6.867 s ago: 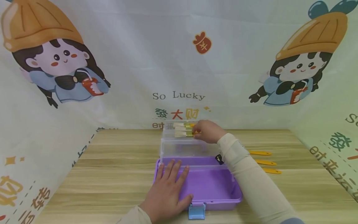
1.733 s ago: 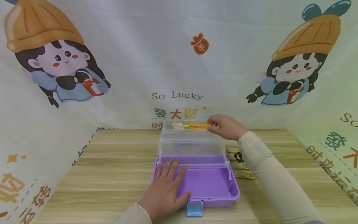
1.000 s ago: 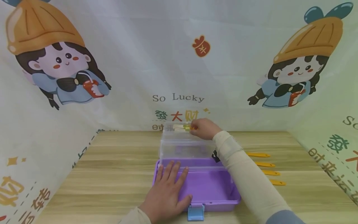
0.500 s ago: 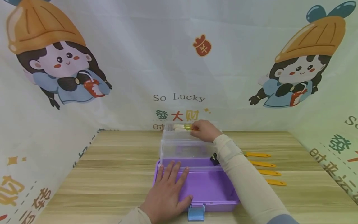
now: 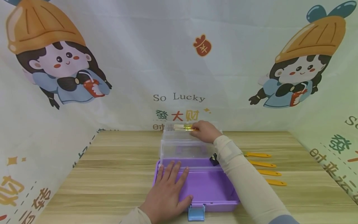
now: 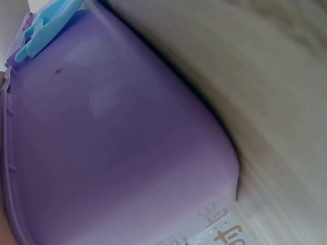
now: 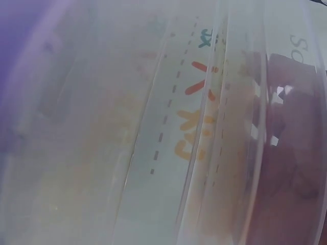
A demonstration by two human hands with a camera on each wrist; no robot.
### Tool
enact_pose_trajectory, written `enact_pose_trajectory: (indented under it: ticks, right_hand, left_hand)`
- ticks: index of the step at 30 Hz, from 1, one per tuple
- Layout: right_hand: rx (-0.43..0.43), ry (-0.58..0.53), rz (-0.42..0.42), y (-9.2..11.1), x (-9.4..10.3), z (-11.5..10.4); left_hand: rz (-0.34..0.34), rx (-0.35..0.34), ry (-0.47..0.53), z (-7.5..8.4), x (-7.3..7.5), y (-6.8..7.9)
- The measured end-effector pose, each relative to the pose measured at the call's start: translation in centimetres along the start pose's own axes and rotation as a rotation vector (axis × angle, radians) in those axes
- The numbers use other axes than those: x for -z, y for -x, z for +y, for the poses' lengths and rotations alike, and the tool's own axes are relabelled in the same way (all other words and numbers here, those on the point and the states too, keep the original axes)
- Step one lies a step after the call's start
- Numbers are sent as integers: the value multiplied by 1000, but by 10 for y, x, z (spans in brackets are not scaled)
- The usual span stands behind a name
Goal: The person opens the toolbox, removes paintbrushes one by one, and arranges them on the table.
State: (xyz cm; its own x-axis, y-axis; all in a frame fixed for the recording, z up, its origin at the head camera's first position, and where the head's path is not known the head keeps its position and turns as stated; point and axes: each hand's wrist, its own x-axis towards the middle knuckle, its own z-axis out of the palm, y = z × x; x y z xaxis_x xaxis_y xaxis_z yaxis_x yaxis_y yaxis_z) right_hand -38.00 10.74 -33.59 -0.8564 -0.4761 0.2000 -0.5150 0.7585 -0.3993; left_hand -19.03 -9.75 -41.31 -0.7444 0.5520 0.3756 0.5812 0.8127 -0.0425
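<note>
A purple plastic box (image 5: 207, 186) stands open on the table, its clear lid (image 5: 181, 149) raised at the back and its blue latch (image 5: 196, 212) hanging at the front. My left hand (image 5: 167, 193) lies with spread fingers over the box's left side. At the top of the clear part, my right hand (image 5: 205, 131) pinches a paintbrush (image 5: 180, 127) near its metal collar; its pale bristles point left and the hand hides most of the orange handle. In the left wrist view the box's purple wall (image 6: 122, 132) fills much of the frame.
Several orange-handled paintbrushes (image 5: 268, 172) lie in a row on the wooden table (image 5: 117, 174) to the right, partly behind my right sleeve (image 5: 246, 177). A black wrist device (image 5: 214, 159) shows beside that sleeve. A printed cloth backdrop (image 5: 134, 62) rises behind and at both sides.
Since the oldest frame, a brush has left the clear part and another handle lies on the table. My right hand moved left onto the brush and then stays almost still; the left hand stays put.
</note>
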Motion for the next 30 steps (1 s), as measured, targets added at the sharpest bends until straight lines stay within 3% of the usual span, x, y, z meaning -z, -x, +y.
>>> enact_pose_trajectory:
  ticks: [20,30]
  right_hand:
    - [-11,-101,59,2,-1,2]
    - [67,-117,157,3,2,1]
  left_hand:
    - [43,-18,-20,-1,-3,0]
    - [46,-22,-29,-1,-2,1]
